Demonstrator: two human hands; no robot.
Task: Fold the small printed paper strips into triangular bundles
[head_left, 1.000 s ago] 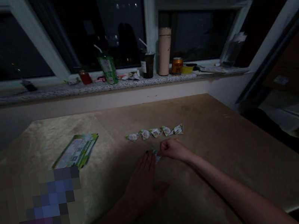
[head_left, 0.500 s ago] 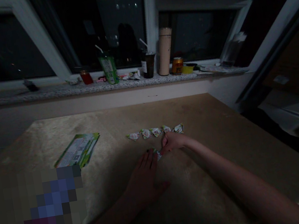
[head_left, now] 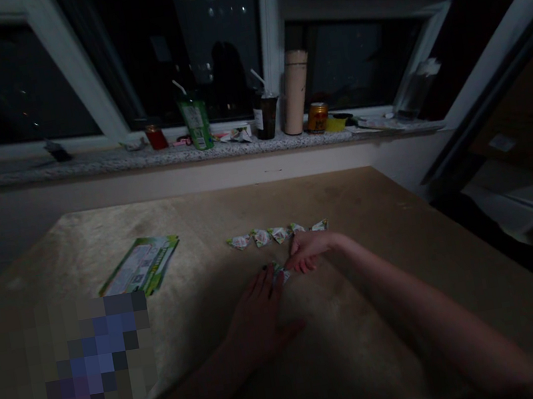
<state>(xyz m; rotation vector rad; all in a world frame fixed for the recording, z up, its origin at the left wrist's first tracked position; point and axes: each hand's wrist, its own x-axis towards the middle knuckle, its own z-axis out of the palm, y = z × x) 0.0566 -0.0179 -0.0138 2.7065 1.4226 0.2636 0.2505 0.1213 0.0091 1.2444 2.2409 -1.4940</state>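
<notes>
A small green-and-white folded piece [head_left: 281, 272] lies on the table, partly covered by my fingers. My left hand [head_left: 259, 312] rests flat, fingers stretched out and thumb spread, its fingertips on the left side of the piece. From the right, my right hand [head_left: 307, 249] reaches in with its index finger extended onto the piece, the other fingers loosely bent and apart from it. Just beyond, several similar triangular pieces, among them a leftmost one [head_left: 239, 241] and a middle one [head_left: 279, 234], form a row. My right hand partly overlaps the row's right end.
A stack of flat green-and-white packets [head_left: 140, 266] lies on the gold-brown tablecloth [head_left: 188, 215] at left, beside a pixelated patch. Along the windowsill [head_left: 103, 163] stand a green cup [head_left: 197, 126], a dark cup [head_left: 266, 117], a tall beige flask [head_left: 295, 94] and an orange can [head_left: 317, 117].
My right hand's fingers have loosened from a closed pinch, leaving the index finger stretched toward the piece. My left hand stays flat in nearly the same place.
</notes>
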